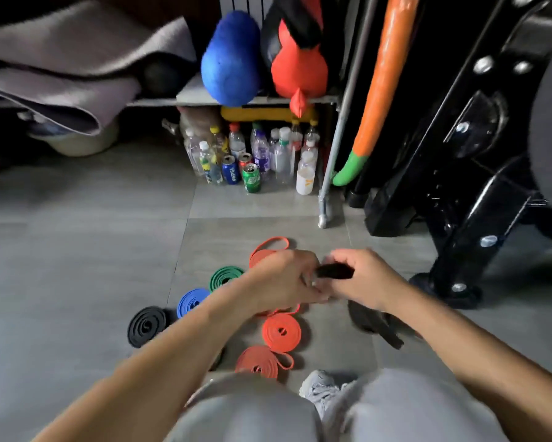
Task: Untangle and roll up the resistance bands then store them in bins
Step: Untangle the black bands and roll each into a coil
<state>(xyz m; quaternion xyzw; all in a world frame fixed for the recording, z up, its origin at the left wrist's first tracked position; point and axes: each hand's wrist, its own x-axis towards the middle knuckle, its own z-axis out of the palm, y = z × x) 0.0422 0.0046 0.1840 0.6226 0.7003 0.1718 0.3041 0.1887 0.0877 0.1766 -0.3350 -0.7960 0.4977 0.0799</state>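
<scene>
Both my hands meet above the grey floor around a black resistance band [333, 271]. My right hand [360, 279] grips its small rolled part, and my left hand [284, 279] pinches the band beside it. The band's loose end [376, 323] trails blurred on the floor under my right wrist. Rolled bands lie on the floor: a black one [146, 325], a blue one [191, 301], a green one [225, 277] and two orange ones [281, 331] [258, 362]. A loose orange band [269, 247] lies beyond my left hand, partly hidden by it.
Plastic bottles and cans [252, 157] stand under a low shelf [236, 100] holding blue and red punching bags. A black machine frame [459, 202] and a metal pole [328, 173] stand right. Folded mats [60, 74] lie at left. My knees fill the bottom.
</scene>
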